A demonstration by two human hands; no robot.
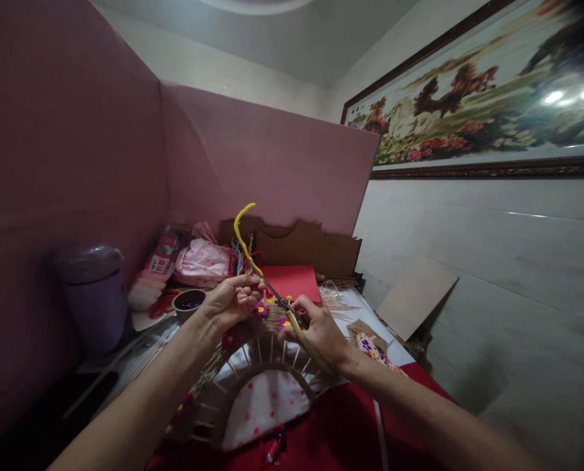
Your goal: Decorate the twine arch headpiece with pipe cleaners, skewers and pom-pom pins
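Note:
A yellow pipe cleaner (243, 241) rises in a curve from the fingertips of my left hand (236, 299), which pinches its lower end. My right hand (319, 330) grips a pair of scissors (299, 327) with gold-coloured handles. The dark blades point up and left, their tips at the pipe cleaner close to my left fingers. Below both hands lies a curved woven piece (272, 319) with thin stick spokes and a spotted white cloth centre (267, 402). Purple flowers with yellow middles (262, 309) sit along its rim.
Behind my hands lie red paper (292, 282) and torn brown cardboard (302, 252). A dark cup (188, 302), a spotted pink cloth bag (203, 260) and a purple lidded bin (93, 297) stand left. Thin sticks (344, 309) and a patterned strip (378, 352) lie right.

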